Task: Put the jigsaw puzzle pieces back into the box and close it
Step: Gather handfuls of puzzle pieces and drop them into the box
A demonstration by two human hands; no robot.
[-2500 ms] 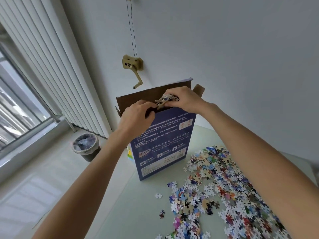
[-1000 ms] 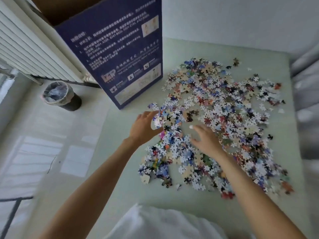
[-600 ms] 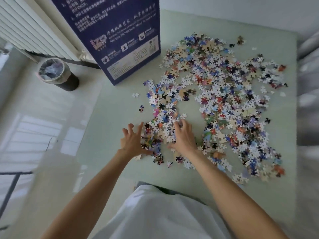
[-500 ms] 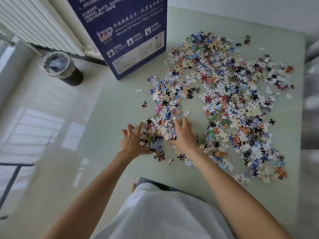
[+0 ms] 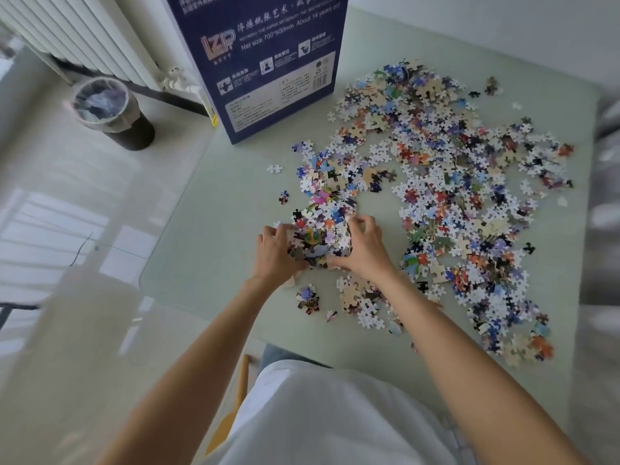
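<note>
A pale green table (image 5: 208, 209) fills most of the view, with a glossy floor to its left. A tall dark blue box (image 5: 268, 62) stands upright at the table's far left edge, its top out of view. Loose jigsaw puzzle pieces (image 5: 453, 182) spread across the table to the right of the box and toward the near edge. A lined bin (image 5: 110, 112) sits on the floor below a white radiator (image 5: 84, 31). The left hand (image 5: 275, 253) and right hand (image 5: 365, 246) cup a gathered heap of pieces (image 5: 322, 233) between them, fingers curled around its sides. A few single pieces lie just left of the heap.
</note>
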